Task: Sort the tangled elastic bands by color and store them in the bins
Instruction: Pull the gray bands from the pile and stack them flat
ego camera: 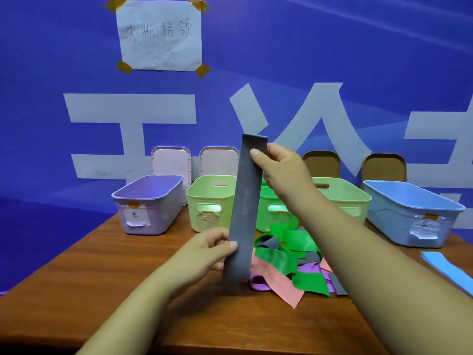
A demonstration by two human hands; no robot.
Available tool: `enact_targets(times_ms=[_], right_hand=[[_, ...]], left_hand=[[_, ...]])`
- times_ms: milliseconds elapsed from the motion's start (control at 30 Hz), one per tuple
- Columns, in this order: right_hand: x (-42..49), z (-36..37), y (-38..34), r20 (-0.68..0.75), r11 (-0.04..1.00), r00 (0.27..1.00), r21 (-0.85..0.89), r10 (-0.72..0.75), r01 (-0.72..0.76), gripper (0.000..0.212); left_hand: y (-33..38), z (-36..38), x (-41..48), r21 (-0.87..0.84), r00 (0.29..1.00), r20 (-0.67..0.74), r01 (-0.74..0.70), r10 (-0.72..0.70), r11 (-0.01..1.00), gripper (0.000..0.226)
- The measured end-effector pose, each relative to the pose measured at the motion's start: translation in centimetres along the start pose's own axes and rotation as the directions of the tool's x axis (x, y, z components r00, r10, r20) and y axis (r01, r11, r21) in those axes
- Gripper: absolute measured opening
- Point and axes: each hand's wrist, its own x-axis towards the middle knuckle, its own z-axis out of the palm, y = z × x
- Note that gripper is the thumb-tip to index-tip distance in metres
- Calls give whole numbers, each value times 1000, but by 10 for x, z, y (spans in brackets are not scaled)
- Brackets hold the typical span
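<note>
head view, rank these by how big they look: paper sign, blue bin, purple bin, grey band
1. paper sign, blue bin: too alike to rank.
2. purple bin.
3. grey band; it is nearer the camera, so unsure.

Bright, even light fills the scene and nothing is blown out. Shadows are weak. The grey band (245,213) throws only a faint, blurred patch on the wooden table (102,278) just under its lower end, toward 6 o'clock, so the light comes from above. A pale glow shows through the handle slots of the green bins (204,198). The blue wall (332,47) gives everything a cool cast. The wide lens bows the table edges at 3 and 9 o'clock and swells the forearms (371,265) at 5 and 7 o'clock. Focus is slightly soft overall. The bin labels (136,218) are smeared, and a purple fringe (2,292) sits at 8 o'clock.
</note>
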Motion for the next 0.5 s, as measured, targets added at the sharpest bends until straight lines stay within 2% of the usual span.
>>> enact_targets(times_ms=[133,267,400,500], right_hand=[[1,35,32,22,997,997,28,75,-75,10],[-3,71,71,50,983,982,7,184,-185,10],[-18,103,107,126,943,936,-92,329,-320,6],[-29,118,130,189,904,886,-164,423,-396,16]], left_hand=[[-16,-12,-38,-111,994,-92,50,-61,993,18],[-23,-20,-68,-244,974,-115,164,-196,956,17],[-38,-34,-83,-87,926,-209,301,-313,950,43],[-38,-34,-90,-26,899,-241,371,-366,928,42]])
